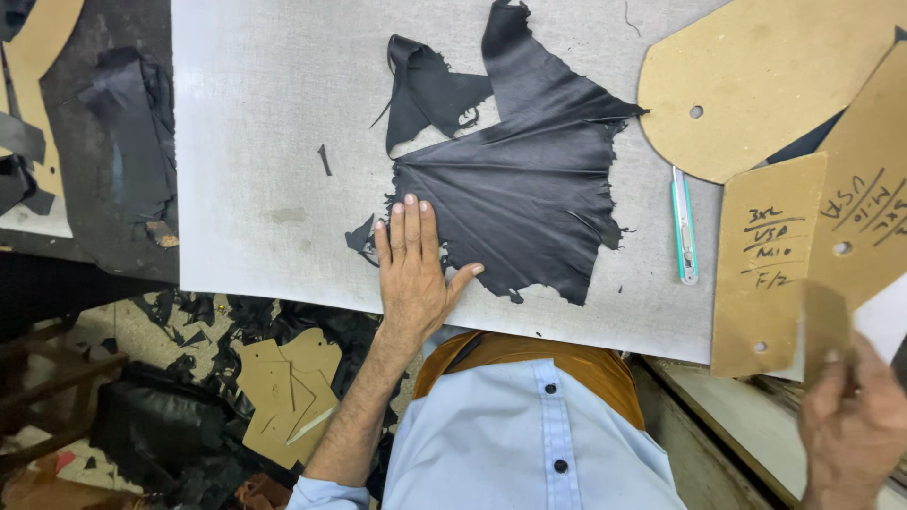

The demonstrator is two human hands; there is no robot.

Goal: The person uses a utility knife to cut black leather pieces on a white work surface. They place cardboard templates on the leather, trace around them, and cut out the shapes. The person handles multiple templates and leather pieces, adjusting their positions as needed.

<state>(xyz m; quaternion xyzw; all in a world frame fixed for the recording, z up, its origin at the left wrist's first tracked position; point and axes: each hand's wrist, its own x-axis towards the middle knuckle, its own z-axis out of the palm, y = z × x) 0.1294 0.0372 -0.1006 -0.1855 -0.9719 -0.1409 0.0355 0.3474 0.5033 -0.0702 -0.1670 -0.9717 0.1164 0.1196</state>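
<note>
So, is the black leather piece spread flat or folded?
Mostly spread flat on the grey board; the leather shows creases, and its upper strip curls over.

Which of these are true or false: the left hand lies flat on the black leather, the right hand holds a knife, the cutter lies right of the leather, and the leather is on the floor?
1. The left hand lies flat on the black leather. True.
2. The right hand holds a knife. False: it holds a cardboard piece.
3. The cutter lies right of the leather. True.
4. The leather is on the floor. False: it lies on the grey board.
</note>
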